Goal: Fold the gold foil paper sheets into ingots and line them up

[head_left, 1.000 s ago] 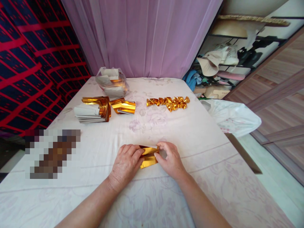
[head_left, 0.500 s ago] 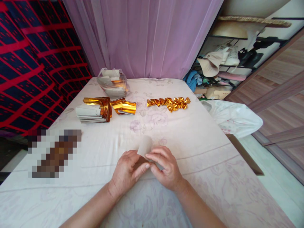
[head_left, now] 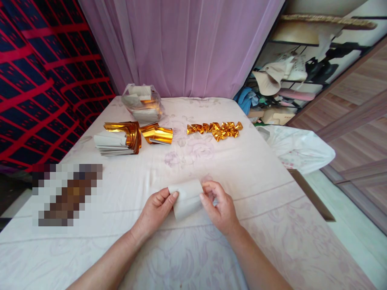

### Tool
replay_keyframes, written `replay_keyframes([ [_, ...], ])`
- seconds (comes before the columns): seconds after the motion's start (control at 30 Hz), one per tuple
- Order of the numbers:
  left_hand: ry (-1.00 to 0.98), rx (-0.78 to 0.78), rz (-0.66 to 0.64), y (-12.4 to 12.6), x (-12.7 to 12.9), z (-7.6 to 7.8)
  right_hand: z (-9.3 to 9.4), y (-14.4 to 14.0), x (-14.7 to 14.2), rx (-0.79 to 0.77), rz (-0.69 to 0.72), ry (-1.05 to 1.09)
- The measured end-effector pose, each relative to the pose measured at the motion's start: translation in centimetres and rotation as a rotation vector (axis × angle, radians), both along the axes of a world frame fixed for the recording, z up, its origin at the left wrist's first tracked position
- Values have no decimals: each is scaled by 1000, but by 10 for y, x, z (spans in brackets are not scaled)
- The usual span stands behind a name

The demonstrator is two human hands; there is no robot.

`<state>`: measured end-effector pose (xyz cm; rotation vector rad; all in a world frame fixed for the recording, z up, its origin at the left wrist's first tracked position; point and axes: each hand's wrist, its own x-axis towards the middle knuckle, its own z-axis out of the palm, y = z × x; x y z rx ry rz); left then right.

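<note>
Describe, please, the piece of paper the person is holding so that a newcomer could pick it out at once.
On the pale floral bedsheet, look at the near middle, where the left hand and right hand meet. Pinched between them is a small folded paper. It shows only its plain whitish side, unlike the shiny gold stack and the gold folded pieces farther back.

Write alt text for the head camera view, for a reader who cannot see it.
Two bare hands, left hand and right hand, hold a small folded sheet of paper, white side up, over a bed with a pale flowered sheet. Farther back lie a stack of gold foil paper, a row of folded gold pieces and a clear bag of paper.
</note>
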<state>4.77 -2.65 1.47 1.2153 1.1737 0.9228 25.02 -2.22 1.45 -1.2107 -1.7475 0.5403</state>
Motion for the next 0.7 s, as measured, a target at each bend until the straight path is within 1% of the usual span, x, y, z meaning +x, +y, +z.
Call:
replay_keyframes([
  [0.07,-40,-40,-37,0,-1,-3,-3,-1,-1,-72,20,14],
  [0.13,-1,-18,-48,0,-3,-6,-6,-2,-2,-95,0,-13],
  [0.2,176,71,-16,1,-5,-10,-11,-1,-3,-98,-37,-97],
  [0.27,444,204,21,1,-7,-13,-16,0,-4,-86,-80,-212],
  [0.37,788,401,21,2,-11,-13,-23,3,-6,-63,-137,-357],
  [0.47,990,571,46,2,-12,-10,-25,4,-8,-61,-170,-440],
  [0.53,1014,708,25,1,-11,-7,-25,4,-10,-64,-175,-462],
  [0.6,973,818,-81,-1,-8,-5,-24,5,-11,-69,-173,-469],
  [0.63,954,841,-146,-2,-6,-4,-24,5,-10,-73,-171,-470],
  [0.7,943,826,-256,-4,-3,-5,-22,6,-8,-87,-152,-457],
])
